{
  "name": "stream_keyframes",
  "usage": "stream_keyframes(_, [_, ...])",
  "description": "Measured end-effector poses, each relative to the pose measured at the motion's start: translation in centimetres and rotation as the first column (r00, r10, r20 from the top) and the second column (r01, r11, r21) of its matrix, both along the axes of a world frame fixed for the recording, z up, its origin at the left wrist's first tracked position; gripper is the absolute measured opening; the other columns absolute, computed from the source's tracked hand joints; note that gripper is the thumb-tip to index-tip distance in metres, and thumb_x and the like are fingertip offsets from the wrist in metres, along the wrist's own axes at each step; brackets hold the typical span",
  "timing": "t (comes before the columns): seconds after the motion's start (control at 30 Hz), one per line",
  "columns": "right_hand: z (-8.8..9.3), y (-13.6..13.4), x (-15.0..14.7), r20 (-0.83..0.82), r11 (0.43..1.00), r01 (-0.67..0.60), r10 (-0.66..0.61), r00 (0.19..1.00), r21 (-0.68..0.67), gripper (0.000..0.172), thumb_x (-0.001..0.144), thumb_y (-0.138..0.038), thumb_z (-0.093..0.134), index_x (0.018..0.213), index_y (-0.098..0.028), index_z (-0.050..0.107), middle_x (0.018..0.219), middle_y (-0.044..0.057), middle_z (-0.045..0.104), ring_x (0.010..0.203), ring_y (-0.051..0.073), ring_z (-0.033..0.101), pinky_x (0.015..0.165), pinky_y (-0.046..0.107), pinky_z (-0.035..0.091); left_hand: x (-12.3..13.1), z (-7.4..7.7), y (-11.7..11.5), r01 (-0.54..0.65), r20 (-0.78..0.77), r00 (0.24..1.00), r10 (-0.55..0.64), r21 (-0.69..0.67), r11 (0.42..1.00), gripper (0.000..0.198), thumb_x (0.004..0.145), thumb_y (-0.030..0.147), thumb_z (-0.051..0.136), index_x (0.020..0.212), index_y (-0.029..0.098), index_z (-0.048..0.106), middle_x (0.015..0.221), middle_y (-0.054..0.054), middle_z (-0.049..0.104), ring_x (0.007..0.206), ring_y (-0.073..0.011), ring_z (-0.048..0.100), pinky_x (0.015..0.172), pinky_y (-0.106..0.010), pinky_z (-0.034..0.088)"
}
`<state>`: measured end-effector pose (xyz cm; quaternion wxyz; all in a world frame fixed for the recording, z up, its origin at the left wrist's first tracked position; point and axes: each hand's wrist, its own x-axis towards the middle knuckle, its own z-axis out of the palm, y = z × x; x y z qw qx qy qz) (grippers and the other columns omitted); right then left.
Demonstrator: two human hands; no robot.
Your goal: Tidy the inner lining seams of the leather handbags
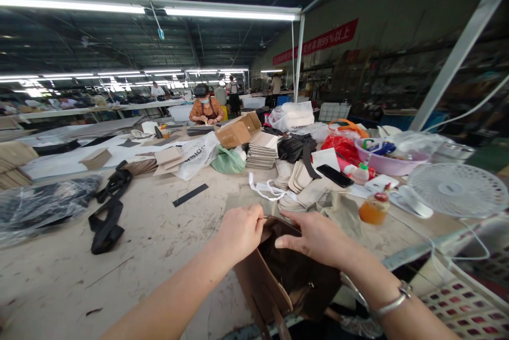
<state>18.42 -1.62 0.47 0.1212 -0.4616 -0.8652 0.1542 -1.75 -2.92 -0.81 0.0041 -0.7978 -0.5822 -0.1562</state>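
Note:
A brown handbag (260, 281) stands at the table's front edge with its mouth facing up, showing a dark lining. My left hand (243, 227) is closed in a pinch on the bag's upper rim at the far left corner. Over the opening reaches my right hand (316, 234), its thumb spread away from the fingers. Those fingers lie along the far rim, and their undersides are hidden. Brown straps (274, 311) hang down the bag's near side. Beyond the hands lies a piece of grey-green fabric (340, 212).
To the right are a jar of orange liquid (373, 211), a white fan (457, 189), a phone (334, 175) and a pink basin (392, 162). Black webbing (107, 223) and a plastic-wrapped bundle (43, 207) lie left. Stacked beige panels (262, 150) stand ahead; a co-worker (205, 106) sits opposite.

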Motion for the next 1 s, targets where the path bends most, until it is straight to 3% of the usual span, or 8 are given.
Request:
stream_keyframes(0.07, [0.1,0.6,-0.7,-0.008,0.999,-0.023,0.023,1.0,0.037,0.041,0.082,-0.054,0.058,0.11,-0.026,0.065,0.093,0.005,0.072,0.082,0.021,0.065,0.066,0.026,0.042,-0.1,-0.2,0.0,0.013,0.009,1.0,-0.013,0.004,1.0,0.012,0.086,0.023,0.048,0.083,0.022,0.059,0.078,-0.002,0.069,0.073,-0.0189,0.065,0.063,-0.027,0.043])
stream_keyframes(0.13, [-0.1,1.3,-1.5,0.038,0.996,-0.056,0.054,0.998,0.074,0.026,0.088,-0.044,0.053,0.093,-0.025,0.07,0.085,0.003,0.072,0.077,0.018,0.064,0.064,0.024,0.041,-0.3,-0.3,0.1,0.027,0.035,0.999,-0.027,0.002,1.0,0.011,0.086,0.023,0.049,0.082,0.022,0.06,0.079,-0.001,0.07,0.074,-0.0189,0.065,0.063,-0.027,0.043])
stream_keyframes(0.2, [-0.3,1.9,-2.2,0.1,0.989,-0.081,0.069,0.993,0.122,0.027,0.09,-0.037,0.05,0.079,-0.024,0.071,0.077,0.002,0.072,0.073,0.017,0.064,0.062,0.024,0.039,-0.5,-0.4,0.1,0.047,0.087,0.995,-0.047,-0.004,0.999,0.009,0.085,0.023,0.052,0.082,0.022,0.06,0.08,0.0,0.07,0.075,-0.0184,0.065,0.065,-0.027,0.043])
stream_keyframes(0.3, [-0.4,2.0,-2.6,0.173,0.976,-0.087,0.053,0.983,0.2,0.027,0.089,-0.034,0.051,0.074,-0.022,0.07,0.075,0.003,0.072,0.074,0.018,0.065,0.06,0.025,0.037,-1.0,-0.6,-0.1,0.082,0.233,0.97,-0.074,-0.026,0.996,0.005,0.084,0.023,0.055,0.085,0.024,0.06,0.084,0.001,0.071,0.078,-0.017,0.066,0.07,-0.026,0.045])
stream_keyframes(0.4, [-0.3,1.7,-2.7,0.188,0.975,-0.068,0.028,0.982,0.212,0.025,0.089,-0.033,0.053,0.075,-0.021,0.07,0.077,0.004,0.071,0.074,0.018,0.065,0.06,0.025,0.037,-1.4,-0.7,-0.2,0.106,0.416,0.907,-0.063,-0.08,0.991,0.026,0.08,0.02,0.06,0.105,0.026,0.056,0.091,0.002,0.073,0.086,-0.016,0.066,0.077,-0.026,0.046])
stream_keyframes(0.5, [-0.3,1.5,-2.7,0.176,0.98,-0.043,0.009,0.984,0.194,0.024,0.089,-0.031,0.052,0.077,-0.021,0.07,0.079,0.003,0.072,0.075,0.017,0.064,0.062,0.024,0.038,-1.6,-0.6,-0.1,0.053,0.454,0.891,0.024,-0.156,0.986,0.047,0.075,0.024,0.066,0.12,0.023,0.051,0.093,0.0,0.074,0.087,-0.0186,0.067,0.079,-0.029,0.047])
stream_keyframes(0.67, [-0.6,1.8,-2.8,0.167,0.982,-0.034,0.003,0.986,0.185,0.028,0.09,-0.034,0.05,0.076,-0.021,0.069,0.079,0.003,0.071,0.076,0.017,0.064,0.062,0.025,0.037,-1.6,-0.3,0.1,-0.02,0.354,0.93,0.096,-0.211,0.977,0.028,0.073,0.033,0.068,0.099,0.023,0.071,0.097,-0.003,0.074,0.087,-0.0211,0.067,0.076,-0.029,0.046])
stream_keyframes(1.0, [-1.2,1.8,-2.7,0.124,0.982,-0.035,0.011,0.992,0.187,0.029,0.091,-0.036,0.048,0.074,-0.022,0.067,0.077,0.002,0.07,0.074,0.016,0.062,0.062,0.025,0.035,-1.6,-0.7,0.4,-0.012,0.361,0.929,0.083,-0.194,0.981,0.015,0.077,0.031,0.063,0.084,0.025,0.075,0.078,0.002,0.075,0.071,-0.0164,0.064,0.063,-0.024,0.04])
